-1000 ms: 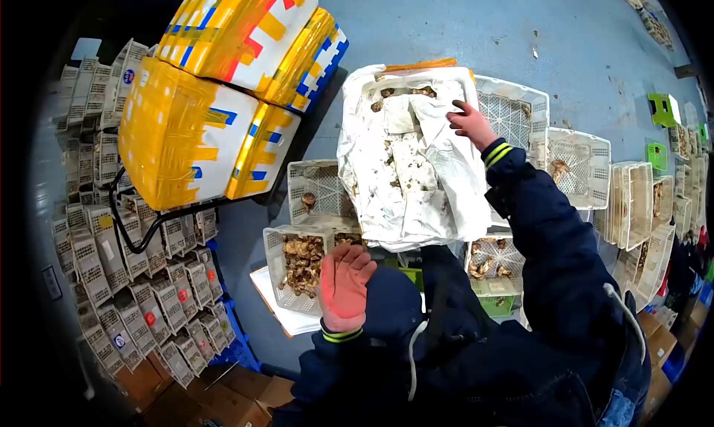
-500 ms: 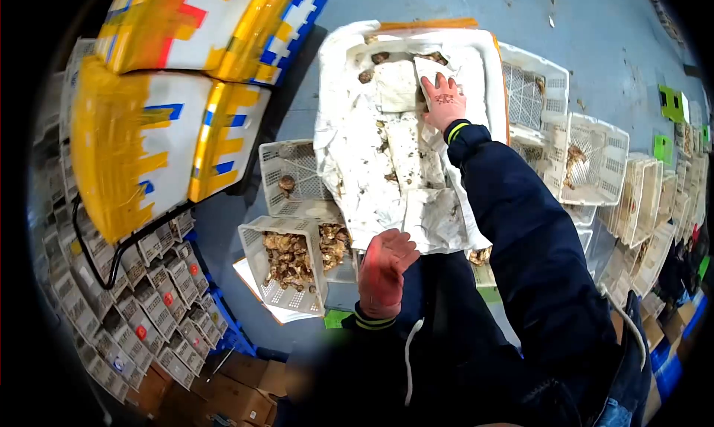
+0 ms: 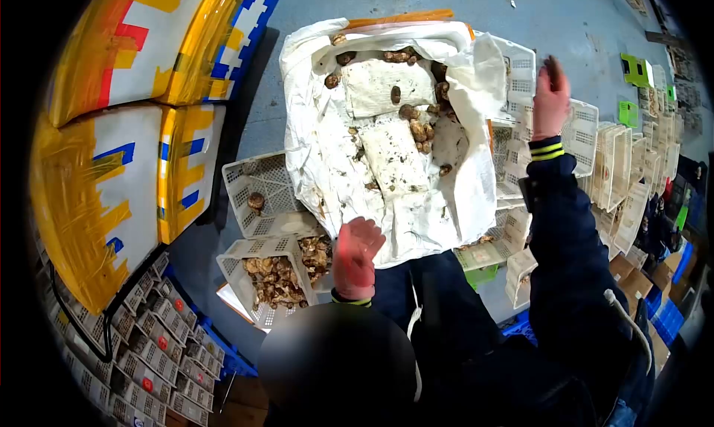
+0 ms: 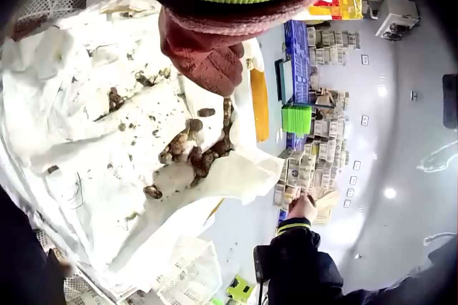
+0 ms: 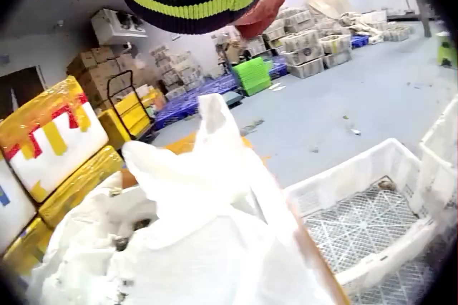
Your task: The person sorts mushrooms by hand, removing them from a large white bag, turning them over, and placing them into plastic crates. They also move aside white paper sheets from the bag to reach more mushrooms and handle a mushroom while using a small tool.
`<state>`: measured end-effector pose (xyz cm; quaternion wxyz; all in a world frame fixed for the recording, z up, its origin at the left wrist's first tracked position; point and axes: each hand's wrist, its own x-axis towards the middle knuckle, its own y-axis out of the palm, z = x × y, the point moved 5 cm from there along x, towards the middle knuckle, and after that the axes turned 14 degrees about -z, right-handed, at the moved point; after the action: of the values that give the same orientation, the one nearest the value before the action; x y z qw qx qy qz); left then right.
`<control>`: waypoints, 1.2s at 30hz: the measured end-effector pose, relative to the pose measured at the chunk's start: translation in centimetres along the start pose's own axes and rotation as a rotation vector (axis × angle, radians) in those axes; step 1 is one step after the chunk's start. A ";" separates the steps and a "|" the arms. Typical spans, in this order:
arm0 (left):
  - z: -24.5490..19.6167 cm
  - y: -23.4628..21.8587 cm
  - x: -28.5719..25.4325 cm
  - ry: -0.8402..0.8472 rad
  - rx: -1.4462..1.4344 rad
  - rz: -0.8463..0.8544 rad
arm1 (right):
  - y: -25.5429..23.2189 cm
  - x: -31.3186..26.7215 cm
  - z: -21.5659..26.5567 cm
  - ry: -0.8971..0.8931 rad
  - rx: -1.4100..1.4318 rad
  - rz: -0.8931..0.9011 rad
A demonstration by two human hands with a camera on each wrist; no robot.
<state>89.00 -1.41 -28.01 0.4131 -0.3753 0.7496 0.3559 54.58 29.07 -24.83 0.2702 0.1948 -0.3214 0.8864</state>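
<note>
I see my left hand point(image 3: 355, 257) held up over the near edge of the big white paper-lined box point(image 3: 320, 152). Its fingers are loose and a little bent, and it holds nothing. From the left wrist view the same hand point(image 4: 204, 62) hangs just above a little heap of small brown lumpy mushrooms point(image 4: 193, 151) lying on the dirty white paper.

My right hand point(image 3: 551, 100) is lifted high on the right side, above the row of white plastic mesh baskets point(image 3: 587, 137). The fingers point up and look straight, and I cannot see anything in them. In the right wrist view only a bit of that hand point(image 5: 261, 13) shows under the dark sleeve cuff with yellow stripes point(image 5: 197, 1), so I cannot tell more from there.

The brown mushrooms point(image 3: 416, 122) sit mostly at the far end of the box, around two flat white paper-wrapped blocks point(image 3: 390, 85). The box stands on the blue-grey floor point(image 3: 587, 33).

Just left of my left hand is a white mesh basket full of brown mushrooms point(image 3: 275, 278). Behind it stands a white mesh basket with one mushroom in it point(image 3: 264, 193). Far left are big white foam boxes wrapped in yellow tape point(image 3: 111, 129)
</note>
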 end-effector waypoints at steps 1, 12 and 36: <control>-0.2 0.6 0.3 -0.013 0.000 0.002 | 0.8 -2.0 3.6 0.163 0.096 0.199; 0.1 1.1 2.6 -0.149 0.013 0.138 | 12.4 -11.4 -11.8 -0.514 -0.426 0.672; 2.7 3.5 3.8 -0.102 -0.077 0.166 | 4.7 -20.9 -2.8 0.456 -0.185 0.861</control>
<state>85.54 1.53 -31.69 0.4050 -0.3089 0.7418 0.4362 67.50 20.55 -39.86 -0.0409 -0.1793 -0.3828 0.9054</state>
